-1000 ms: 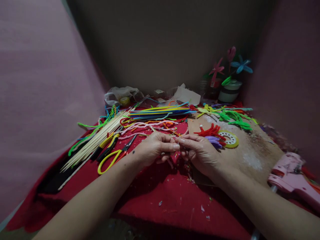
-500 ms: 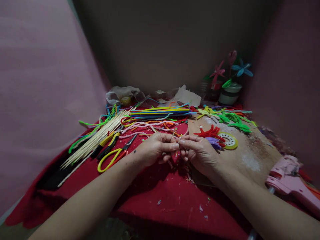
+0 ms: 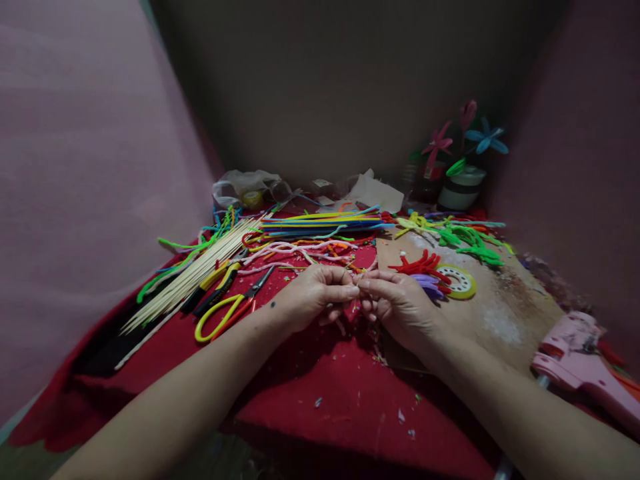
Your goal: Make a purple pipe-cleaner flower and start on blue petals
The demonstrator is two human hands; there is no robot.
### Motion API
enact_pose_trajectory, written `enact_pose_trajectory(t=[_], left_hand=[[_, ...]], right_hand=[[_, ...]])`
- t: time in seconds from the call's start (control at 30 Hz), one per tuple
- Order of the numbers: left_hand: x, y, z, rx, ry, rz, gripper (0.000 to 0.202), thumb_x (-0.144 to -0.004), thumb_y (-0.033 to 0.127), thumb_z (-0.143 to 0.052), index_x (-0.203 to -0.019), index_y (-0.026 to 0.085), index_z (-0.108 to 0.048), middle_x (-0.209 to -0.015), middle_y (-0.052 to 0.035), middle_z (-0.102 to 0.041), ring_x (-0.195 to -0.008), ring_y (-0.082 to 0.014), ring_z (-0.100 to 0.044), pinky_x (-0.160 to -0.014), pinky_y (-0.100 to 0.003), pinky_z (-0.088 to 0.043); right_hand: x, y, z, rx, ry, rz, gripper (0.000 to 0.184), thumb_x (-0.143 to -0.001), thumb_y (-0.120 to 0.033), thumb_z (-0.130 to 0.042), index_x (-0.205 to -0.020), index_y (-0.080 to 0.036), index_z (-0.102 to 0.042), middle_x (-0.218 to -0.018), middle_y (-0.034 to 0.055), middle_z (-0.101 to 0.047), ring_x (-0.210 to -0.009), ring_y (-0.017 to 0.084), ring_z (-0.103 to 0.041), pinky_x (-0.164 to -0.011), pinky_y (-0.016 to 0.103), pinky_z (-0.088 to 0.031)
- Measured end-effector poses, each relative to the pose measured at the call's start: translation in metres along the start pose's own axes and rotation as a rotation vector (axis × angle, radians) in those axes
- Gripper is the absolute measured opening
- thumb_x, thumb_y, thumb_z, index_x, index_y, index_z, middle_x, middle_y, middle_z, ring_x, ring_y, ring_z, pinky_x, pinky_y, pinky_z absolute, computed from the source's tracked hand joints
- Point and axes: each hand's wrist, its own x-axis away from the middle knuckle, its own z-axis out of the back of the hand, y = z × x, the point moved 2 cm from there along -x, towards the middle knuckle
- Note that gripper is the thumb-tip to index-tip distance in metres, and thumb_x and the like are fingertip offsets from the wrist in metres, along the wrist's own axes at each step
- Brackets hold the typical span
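Note:
My left hand and my right hand meet fingertip to fingertip above the red cloth. Each is closed in a pinch of thumb and forefinger. Between them shows a bit of a thin pale strand, mostly covered by the fingers, its kind too small to tell. Just beyond the hands lie pink pipe cleaners. Left of my left hand are scissors with yellow and red handles. Red pipe-cleaner pieces and purple ones lie beside my right hand, near a yellow-rimmed disc.
Wooden skewers and black-and-yellow pliers lie at left. Behind is a bundle of coloured pipe cleaners. On the right, green pieces rest on a brown board, with a pink glue gun nearby and a flower pot behind.
Both hands keep nearly the same place and pinch, with only a slight shift at the fingertips. The view has moved very slightly; the things on the table lie as before.

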Motion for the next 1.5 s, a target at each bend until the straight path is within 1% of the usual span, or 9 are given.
enact_pose_trajectory(t=[0.2,0.37,0.63,0.77,0.93,1.07,1.33,1.43,1.5], left_hand=[[0.001,0.004,-0.003,-0.074,0.065,-0.031,0.021,-0.073,0.03,-0.061,-0.065,0.013,-0.053,-0.055,0.001,-0.057,-0.037,-0.0032,-0.039,-0.037,-0.016,-0.026],[0.004,0.007,-0.005,-0.131,0.114,-0.04,0.02,-0.073,0.029,-0.06,-0.063,0.013,-0.053,-0.049,0.0042,-0.051,-0.036,-0.0033,-0.036,-0.038,-0.017,-0.025],[0.005,0.01,-0.007,-0.2,0.213,-0.079,0.02,-0.072,0.029,-0.06,-0.063,0.014,-0.052,-0.044,0.0067,-0.044,-0.037,-0.004,-0.035,-0.039,-0.018,-0.026],[0.005,0.01,-0.007,-0.176,0.229,-0.064,0.022,-0.072,0.03,-0.061,-0.061,0.013,-0.052,-0.043,0.0064,-0.044,-0.036,-0.0035,-0.034,-0.038,-0.017,-0.025],[0.004,0.006,-0.006,-0.099,0.192,-0.008,0.024,-0.07,0.03,-0.064,-0.059,0.013,-0.052,-0.041,0.0068,-0.042,-0.033,-0.0025,-0.033,-0.035,-0.017,-0.021],[0.002,0.0,-0.002,-0.001,0.104,-0.003,0.024,-0.071,0.031,-0.064,-0.061,0.012,-0.053,-0.046,0.0058,-0.045,-0.034,-0.0018,-0.033,-0.034,-0.016,-0.02],[0.0,-0.003,0.002,0.085,-0.044,0.044,0.02,-0.073,0.029,-0.062,-0.073,0.009,-0.061,-0.057,0.0001,-0.055,-0.034,-0.0014,-0.032,-0.032,-0.017,-0.018],[0.0,-0.003,0.004,0.091,-0.076,0.068,0.019,-0.073,0.028,-0.062,-0.075,0.009,-0.063,-0.058,-0.0006,-0.055,-0.034,-0.0012,-0.032,-0.032,-0.016,-0.017],[0.0,-0.004,0.004,0.091,-0.073,0.082,0.019,-0.072,0.027,-0.062,-0.075,0.009,-0.063,-0.056,0.0,-0.054,-0.034,-0.0011,-0.032,-0.032,-0.016,-0.017]], right_hand=[[0.0,0.0,0.001,0.023,0.025,0.02,0.017,-0.058,-0.023,-0.074,-0.069,-0.015,-0.064,-0.057,-0.0011,-0.061,-0.041,0.007,-0.047,-0.039,0.021,-0.035],[-0.001,0.002,0.003,0.024,0.037,0.038,0.016,-0.059,-0.022,-0.073,-0.069,-0.014,-0.064,-0.062,0.0,-0.062,-0.044,0.006,-0.047,-0.041,0.02,-0.035],[-0.002,0.003,0.004,0.018,0.037,0.051,0.016,-0.06,-0.022,-0.073,-0.071,-0.014,-0.066,-0.058,-0.0005,-0.059,-0.043,0.007,-0.046,-0.04,0.02,-0.033],[-0.002,0.003,0.003,0.002,0.026,0.041,0.016,-0.059,-0.021,-0.075,-0.071,-0.014,-0.067,-0.058,-0.0008,-0.06,-0.044,0.006,-0.046,-0.041,0.02,-0.034],[-0.001,0.002,0.001,0.008,0.031,0.062,0.014,-0.058,-0.018,-0.075,-0.069,-0.013,-0.067,-0.056,-0.0014,-0.06,-0.042,0.006,-0.046,-0.039,0.018,-0.033],[-0.002,0.002,0.001,-0.009,0.001,0.07,0.012,-0.059,-0.018,-0.073,-0.069,-0.012,-0.069,-0.056,-0.0004,-0.061,-0.04,0.005,-0.045,-0.036,0.018,-0.031],[-0.001,0.002,0.003,-0.045,-0.029,-0.036,0.018,-0.061,-0.018,-0.074,-0.076,-0.01,-0.071,-0.059,0.0023,-0.062,-0.041,0.006,-0.049,-0.036,0.017,-0.035],[-0.001,0.003,0.002,-0.036,-0.059,-0.04,0.019,-0.062,-0.019,-0.073,-0.077,-0.009,-0.071,-0.06,0.0029,-0.063,-0.041,0.006,-0.05,-0.036,0.017,-0.035],[0.0,0.003,0.002,-0.026,-0.073,-0.043,0.019,-0.062,-0.02,-0.074,-0.077,-0.009,-0.07,-0.06,0.0031,-0.062,-0.041,0.006,-0.049,-0.035,0.017,-0.034]])
